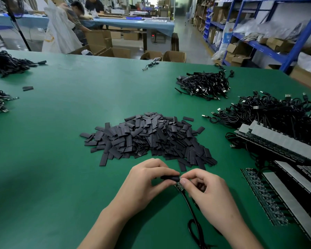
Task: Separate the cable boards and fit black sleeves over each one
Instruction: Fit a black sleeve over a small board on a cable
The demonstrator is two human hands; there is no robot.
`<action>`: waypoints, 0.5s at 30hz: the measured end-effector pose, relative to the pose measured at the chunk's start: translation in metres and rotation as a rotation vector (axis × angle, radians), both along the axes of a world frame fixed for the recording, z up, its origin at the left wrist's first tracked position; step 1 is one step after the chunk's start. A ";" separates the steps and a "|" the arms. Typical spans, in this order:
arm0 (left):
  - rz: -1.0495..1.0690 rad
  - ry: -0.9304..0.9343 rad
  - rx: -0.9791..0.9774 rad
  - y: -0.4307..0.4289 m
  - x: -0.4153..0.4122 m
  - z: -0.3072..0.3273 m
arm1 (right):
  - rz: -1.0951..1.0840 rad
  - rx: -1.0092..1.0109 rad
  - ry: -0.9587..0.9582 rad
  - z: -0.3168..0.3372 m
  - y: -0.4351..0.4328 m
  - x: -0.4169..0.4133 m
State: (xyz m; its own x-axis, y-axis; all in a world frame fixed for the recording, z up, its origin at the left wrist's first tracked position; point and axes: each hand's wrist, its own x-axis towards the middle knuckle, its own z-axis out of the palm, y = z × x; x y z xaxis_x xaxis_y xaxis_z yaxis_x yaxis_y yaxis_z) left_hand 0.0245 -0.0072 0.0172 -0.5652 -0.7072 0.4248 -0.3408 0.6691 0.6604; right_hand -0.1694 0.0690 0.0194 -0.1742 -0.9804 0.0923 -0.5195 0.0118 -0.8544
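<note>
Your left hand point(145, 180) pinches a black sleeve point(169, 177) between thumb and fingers. The sleeve's right end meets the small cable board point(179, 186), which your right hand point(208, 191) pinches with its fingertips. The board's cable point(192, 214) trails toward 6 o'clock. The sleeve pile point(147, 139) lies at 12 o'clock on the green table point(61, 123), and the joined board strips point(280, 146) at 3 o'clock.

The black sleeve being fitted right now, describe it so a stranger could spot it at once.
On the green table, nearer than the central heap of flat sleeves, two hands meet. The sleeve sits pinched in the left hand, meeting the small board held by the right hand. Unlike the heap's, it is held and rounded.
</note>
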 end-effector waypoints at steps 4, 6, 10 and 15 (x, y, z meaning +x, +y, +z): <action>-0.008 0.021 0.009 0.000 0.000 -0.002 | 0.015 0.025 -0.041 0.001 -0.001 -0.001; -0.007 0.024 0.007 -0.001 -0.001 -0.003 | 0.012 0.033 -0.051 0.001 -0.001 -0.002; -0.017 0.021 0.012 0.000 -0.002 -0.004 | 0.006 0.052 -0.075 0.001 -0.001 -0.001; 0.008 0.087 0.107 -0.001 -0.002 -0.004 | 0.007 0.053 -0.091 0.002 -0.001 -0.004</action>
State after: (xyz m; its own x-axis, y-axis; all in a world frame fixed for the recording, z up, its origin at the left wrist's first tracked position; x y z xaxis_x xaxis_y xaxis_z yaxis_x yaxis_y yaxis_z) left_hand 0.0225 -0.0085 0.0127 -0.5239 -0.7552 0.3940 -0.2842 0.5910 0.7550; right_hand -0.1734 0.0682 0.0219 -0.1731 -0.9846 0.0246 -0.4395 0.0549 -0.8966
